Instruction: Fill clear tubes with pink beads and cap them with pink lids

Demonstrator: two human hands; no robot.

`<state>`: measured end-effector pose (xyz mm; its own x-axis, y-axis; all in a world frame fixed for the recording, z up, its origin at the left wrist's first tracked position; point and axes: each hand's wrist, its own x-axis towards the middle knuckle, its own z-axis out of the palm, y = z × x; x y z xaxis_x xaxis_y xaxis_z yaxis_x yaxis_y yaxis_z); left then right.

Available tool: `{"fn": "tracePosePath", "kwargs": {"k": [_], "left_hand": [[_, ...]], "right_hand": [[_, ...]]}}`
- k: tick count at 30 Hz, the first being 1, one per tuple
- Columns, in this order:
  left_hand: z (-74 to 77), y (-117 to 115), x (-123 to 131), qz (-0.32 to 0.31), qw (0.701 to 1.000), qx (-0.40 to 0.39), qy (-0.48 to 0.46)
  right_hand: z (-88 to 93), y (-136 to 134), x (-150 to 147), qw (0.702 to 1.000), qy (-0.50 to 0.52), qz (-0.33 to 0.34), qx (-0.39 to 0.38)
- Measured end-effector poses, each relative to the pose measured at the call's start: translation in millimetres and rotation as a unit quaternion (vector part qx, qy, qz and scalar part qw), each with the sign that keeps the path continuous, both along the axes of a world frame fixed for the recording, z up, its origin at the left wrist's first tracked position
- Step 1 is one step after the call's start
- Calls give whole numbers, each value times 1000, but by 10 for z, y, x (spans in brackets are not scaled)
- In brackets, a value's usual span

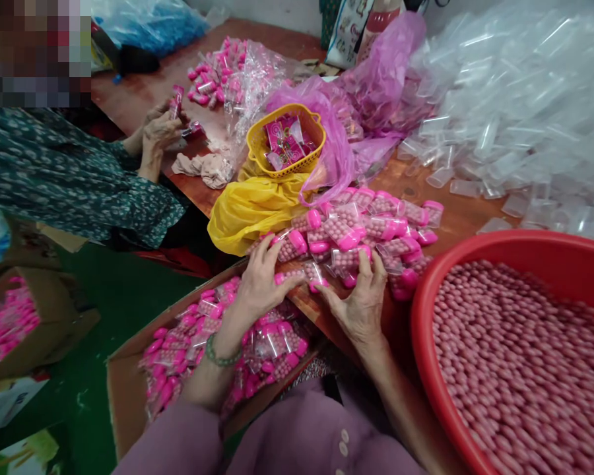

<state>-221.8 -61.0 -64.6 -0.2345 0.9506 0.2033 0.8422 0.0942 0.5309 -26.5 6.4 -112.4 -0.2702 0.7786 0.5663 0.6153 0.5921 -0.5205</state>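
Note:
Clear bottles with pink caps [344,227], filled with pink balls, lie in a pile on the wooden table [297,300]. My left hand [260,280], with a green bead bracelet on its wrist, rests at the pile's left side, thumb and fingers spread. At the pile's front edge is my right hand [359,303], its fingers apart and touching the bottles. One or two bottles lie between my two thumbs. Below the table edge, under my left forearm, a cardboard box [123,396] holds many more such bottles.
A red basin [426,316] of pink balls stands at the right. Behind are a yellow basket [287,168], a yellow bag [252,211], purple bags [386,72] and clear empty containers [519,119]. Another person's hands [156,135] hold a small pink item at the left.

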Motion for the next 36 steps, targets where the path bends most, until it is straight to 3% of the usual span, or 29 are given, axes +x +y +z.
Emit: {"fn": "tracePosePath", "kwargs": {"k": [6,14,19,28,32,36], "left_hand": [[-331,435,113,52,997,50,38],[-254,639,229,58,998,34,14],[-254,630,255,-10,998,57,-4],[-359,67,96,-12,995,98,-17],[-420,-431,-30,25,993,112,-23],[-614,-1088,-168,73,995,69,-11]], "right_hand": [[-42,51,-47,1000,-25,-15,6],[-85,35,-123,999,-9,38,-19],[-97,-21,-201,998,-37,58,-9],[-122,-394,-335,988,-53,147,2],[-178,-726,-447,977,-55,204,18],[-384,-1125,-544,949,-93,300,-3]]}}
